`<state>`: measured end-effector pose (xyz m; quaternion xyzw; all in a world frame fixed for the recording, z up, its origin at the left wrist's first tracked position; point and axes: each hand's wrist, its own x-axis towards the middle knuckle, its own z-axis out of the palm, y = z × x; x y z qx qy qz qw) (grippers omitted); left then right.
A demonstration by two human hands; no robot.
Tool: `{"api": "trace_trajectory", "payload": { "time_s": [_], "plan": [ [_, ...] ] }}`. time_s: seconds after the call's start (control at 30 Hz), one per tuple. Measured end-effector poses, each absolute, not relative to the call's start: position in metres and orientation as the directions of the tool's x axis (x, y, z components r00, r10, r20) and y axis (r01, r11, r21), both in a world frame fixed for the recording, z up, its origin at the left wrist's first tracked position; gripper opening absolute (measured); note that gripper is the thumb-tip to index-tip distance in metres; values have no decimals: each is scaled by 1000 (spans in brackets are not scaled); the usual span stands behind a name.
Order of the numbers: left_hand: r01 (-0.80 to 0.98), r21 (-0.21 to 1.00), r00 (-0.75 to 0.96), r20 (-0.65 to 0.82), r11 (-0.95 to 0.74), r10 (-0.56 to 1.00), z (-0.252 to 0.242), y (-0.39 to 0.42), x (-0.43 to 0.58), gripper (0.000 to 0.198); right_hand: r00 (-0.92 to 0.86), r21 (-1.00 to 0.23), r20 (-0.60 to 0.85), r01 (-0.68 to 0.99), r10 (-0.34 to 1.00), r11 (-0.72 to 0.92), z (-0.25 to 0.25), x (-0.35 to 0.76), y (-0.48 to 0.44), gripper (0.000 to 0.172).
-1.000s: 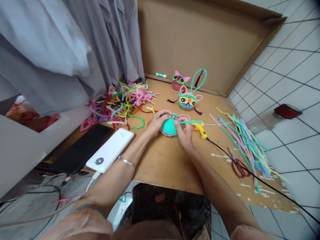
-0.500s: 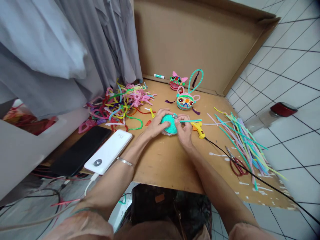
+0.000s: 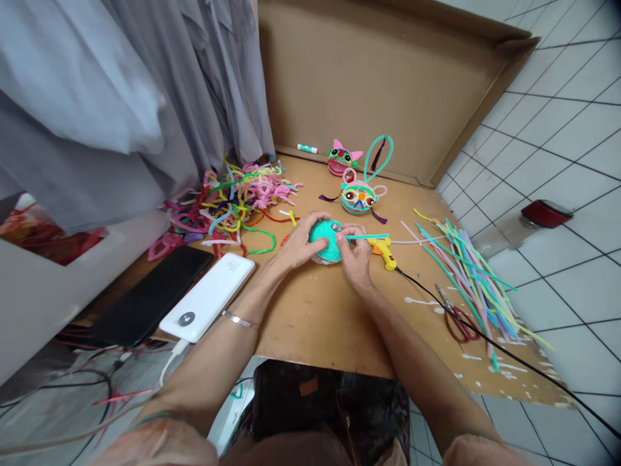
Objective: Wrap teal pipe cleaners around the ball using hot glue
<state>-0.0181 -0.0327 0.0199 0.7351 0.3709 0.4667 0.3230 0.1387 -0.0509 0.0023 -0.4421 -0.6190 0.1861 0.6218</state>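
Observation:
A round turquoise piece of coiled pipe cleaner (image 3: pixel 323 243) is held between both hands over the middle of the table. My left hand (image 3: pixel 301 244) wraps its left side, thumb on the front surface. At its right edge my right hand (image 3: pixel 356 255) pinches a turquoise pipe cleaner (image 3: pixel 376 236), whose free end sticks out to the right. A small greyish patch shows near the top of the coil, by the right fingertips. Just right of that hand lies a yellow glue gun (image 3: pixel 385 253) with a black cord.
Behind stand two decorated animal-face figures (image 3: pixel 358 197) and a glue stick (image 3: pixel 307 149). A tangled pipe-cleaner pile (image 3: pixel 242 200), white power bank (image 3: pixel 208 298) and black phone-like slab (image 3: pixel 152 294) lie left. Straight pipe cleaners (image 3: pixel 470 278) and red-handled scissors (image 3: pixel 458 321) lie right; a cardboard panel (image 3: pixel 378 84) rises behind.
The hands keep nearly the same hold on the turquoise coil, with only a slight shift of the fingers. The whole view has moved a little.

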Motion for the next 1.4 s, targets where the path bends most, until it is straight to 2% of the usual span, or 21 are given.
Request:
{"api": "trace_trajectory", "payload": {
  "time_s": [0.33, 0.63, 0.7, 0.8, 0.9, 0.97, 1.27, 1.4],
  "plan": [
    [279, 807, 294, 445, -521, 846, 22, -36, -17, 40, 153, -778, 608, 310, 779, 547, 2, 139, -52, 15],
    [297, 746, 345, 498, -596, 795, 21, -35, -19, 36, 185, -775, 618, 308, 764, 552, 1, 138, -51, 15],
    [332, 711, 374, 505, -620, 778, 21, -36, -19, 42, 189, -778, 616, 303, 765, 551, 1, 138, -50, 16],
    [425, 656, 404, 479, -623, 779, 22, -39, -18, 61, 206, -790, 600, 307, 773, 531, 1, 138, -50, 17],
    [554, 605, 364, 443, -572, 820, 23, -43, -15, 78, 224, -801, 586, 309, 779, 513, 2, 137, -50, 17],
    [609, 589, 313, 437, -531, 843, 22, -46, -11, 80, 226, -803, 583, 306, 780, 511, 3, 137, -51, 18],
    [613, 613, 155, 525, -498, 837, 10, -52, 10, 56, 223, -815, 570, 273, 791, 511, 2, 136, -53, 17],
    [518, 733, 72, 476, -441, 876, 9, -45, 8, 56, 158, -807, 578, 254, 800, 533, 2, 137, -54, 17]
  ]
}}
